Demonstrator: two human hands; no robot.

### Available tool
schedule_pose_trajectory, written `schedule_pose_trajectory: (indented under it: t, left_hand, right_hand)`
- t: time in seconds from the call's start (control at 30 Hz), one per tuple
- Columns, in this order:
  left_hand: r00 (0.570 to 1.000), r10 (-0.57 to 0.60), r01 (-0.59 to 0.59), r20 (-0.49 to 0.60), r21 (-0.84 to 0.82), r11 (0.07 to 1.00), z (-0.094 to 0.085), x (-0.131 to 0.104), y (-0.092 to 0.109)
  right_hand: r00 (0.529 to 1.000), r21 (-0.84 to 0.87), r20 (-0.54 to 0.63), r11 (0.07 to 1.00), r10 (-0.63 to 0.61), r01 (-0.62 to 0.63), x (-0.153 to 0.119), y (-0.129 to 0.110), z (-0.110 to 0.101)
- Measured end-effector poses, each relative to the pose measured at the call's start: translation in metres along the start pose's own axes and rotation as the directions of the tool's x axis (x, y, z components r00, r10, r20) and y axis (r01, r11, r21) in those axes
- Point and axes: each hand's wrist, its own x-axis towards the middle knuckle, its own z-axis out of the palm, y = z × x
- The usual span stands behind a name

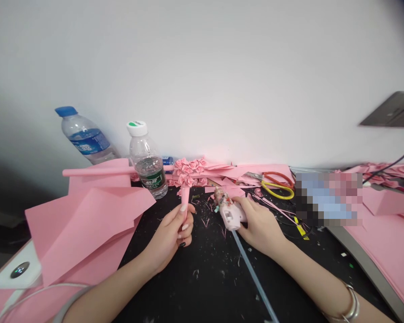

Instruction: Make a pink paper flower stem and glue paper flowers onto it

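My left hand [171, 235] is closed around a pink rolled paper stem [185, 197], which stands upright with crumpled pink paper petals [184, 179] at its top. Those petals overlap a cluster of similar folded paper flowers [190, 166] behind, so where one ends is hard to tell. In my right hand [259, 226] is a white hot glue gun [229, 216], gripped by its handle. Its nozzle, crusted with dried glue and paper bits, points away from me. A long translucent glue stick [254, 273] sticks out of its rear toward me. The two hands are apart.
Two water bottles [148, 166] [87, 137] stand at the back left by the wall. Pink paper sheets [87, 224] cover the left side, and more lie right. Scissors [278, 186] with red and yellow handles lie behind my right hand. Scraps litter the black tabletop [188, 287].
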Motion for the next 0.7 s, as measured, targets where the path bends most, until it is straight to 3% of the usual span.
schedule_pose_trajectory:
  t: [0.2, 0.37, 0.43, 0.5, 0.7]
  left_hand:
    - [0.978, 0.192, -0.175, -0.084, 0.175, 0.969, -0.002, -0.001, 0.0]
    - [0.953, 0.275, -0.241, -0.131, 0.229, 0.943, -0.004, -0.001, 0.0]
    - [0.945, 0.29, -0.251, -0.153, 0.231, 0.94, -0.005, -0.001, -0.001]
    - [0.942, 0.294, -0.254, -0.165, 0.224, 0.941, -0.006, -0.001, -0.002]
    - [0.934, 0.312, -0.276, -0.174, 0.203, 0.939, -0.007, -0.002, -0.004]
  right_hand:
    - [0.997, -0.055, 0.051, 0.996, -0.063, 0.066, 0.001, -0.003, -0.006]
    - [0.992, 0.001, -0.091, 0.996, -0.092, 0.093, 0.015, -0.009, -0.017]
    - [0.989, 0.078, -0.108, 0.991, -0.104, 0.113, 0.028, -0.014, -0.021]
    - [0.988, 0.159, -0.048, 0.976, -0.145, 0.151, 0.045, -0.02, -0.022]
    - [0.954, 0.174, 0.062, 0.944, -0.293, 0.279, 0.102, -0.045, -0.007]
